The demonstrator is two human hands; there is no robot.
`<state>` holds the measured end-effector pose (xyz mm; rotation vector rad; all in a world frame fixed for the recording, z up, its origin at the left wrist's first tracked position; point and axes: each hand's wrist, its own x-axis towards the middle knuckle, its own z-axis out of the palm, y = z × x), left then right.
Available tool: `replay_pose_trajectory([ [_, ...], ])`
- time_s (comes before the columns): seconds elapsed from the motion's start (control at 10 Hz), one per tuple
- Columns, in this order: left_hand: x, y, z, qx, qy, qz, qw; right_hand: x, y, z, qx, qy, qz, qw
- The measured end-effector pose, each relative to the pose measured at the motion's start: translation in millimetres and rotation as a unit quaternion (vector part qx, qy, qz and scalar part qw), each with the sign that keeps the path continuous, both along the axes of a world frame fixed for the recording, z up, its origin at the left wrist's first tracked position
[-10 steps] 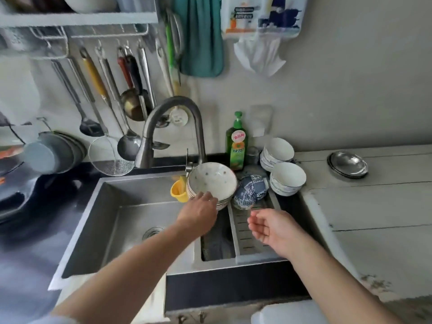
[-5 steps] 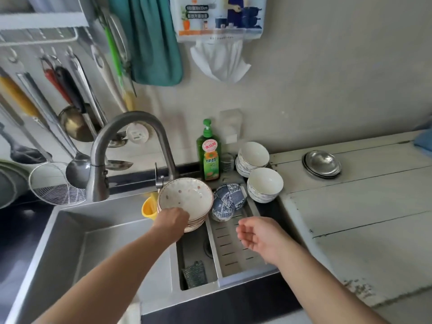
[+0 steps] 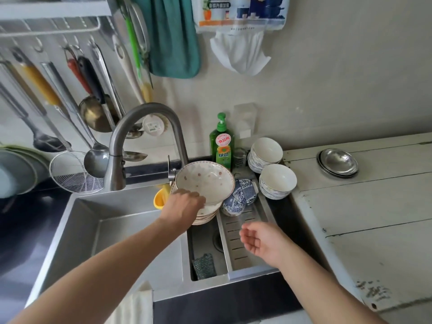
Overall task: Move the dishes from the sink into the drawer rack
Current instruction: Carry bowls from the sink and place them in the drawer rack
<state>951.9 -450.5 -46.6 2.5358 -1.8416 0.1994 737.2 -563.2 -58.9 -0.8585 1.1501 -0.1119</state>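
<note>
Left hand (image 3: 183,205) grips one spotted bowl (image 3: 204,182); two blue bowls (image 3: 239,197) beside.

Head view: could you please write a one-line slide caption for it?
Left hand tilts the top spotted bowl off its stack at the sink; right hand waits open.

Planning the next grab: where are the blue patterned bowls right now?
In the head view, the blue patterned bowls lie tipped on the drain tray, right of the spotted bowl in the left hand.

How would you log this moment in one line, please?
left hand gripping spotted bowl off stack | right hand open, idle
</note>
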Motion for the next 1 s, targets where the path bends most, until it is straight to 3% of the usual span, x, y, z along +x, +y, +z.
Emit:
replay_pose_trajectory([
  [0.1,-14.0,23.6,20.1,-0.077,0.033,-0.033,0.996,-3.5,0.7,4.7,-0.028,-0.023,-0.022,0.999],
  [0.2,-38.9,79.8,29.5,-0.132,0.045,-0.116,0.983,-15.9,11.2,16.8,-0.018,-0.114,-0.007,0.993],
  [0.3,-61.9,134.8,0.1,-0.116,0.019,-0.203,0.972,-35.4,39.0,11.1,-0.023,-0.094,0.095,0.991],
  [0.4,-75.3,167.8,-24.3,-0.112,0.020,-0.239,0.964,-44.4,67.8,-15.8,-0.084,0.028,0.133,0.987],
  [0.5,-95.6,206.4,-61.8,-0.138,0.169,-0.077,0.973,-46.2,109.2,-46.8,-0.069,0.075,0.127,0.987],
  [0.6,-119.6,226.9,-63.1,-0.217,0.573,0.207,0.762,-44.7,126.6,-61.2,-0.063,0.075,0.127,0.987],
  [0.7,-130.0,223.9,-54.9,-0.254,0.853,0.327,0.318,-29.9,146.4,-59.4,-0.080,0.073,0.185,0.977],
  [0.8,-117.2,222.7,-54.0,-0.295,0.857,0.361,0.219,1.7,164.0,-36.1,-0.038,0.038,0.244,0.968],
  [0.9,-102.3,226.5,-50.8,-0.360,0.799,0.418,0.238,27.9,146.9,-23.1,-0.012,0.041,0.324,0.945],
  [1.0,-89.3,240.2,-49.8,-0.410,0.777,0.422,0.224,80.5,78.4,-33.5,-0.138,0.119,0.226,0.957],
])
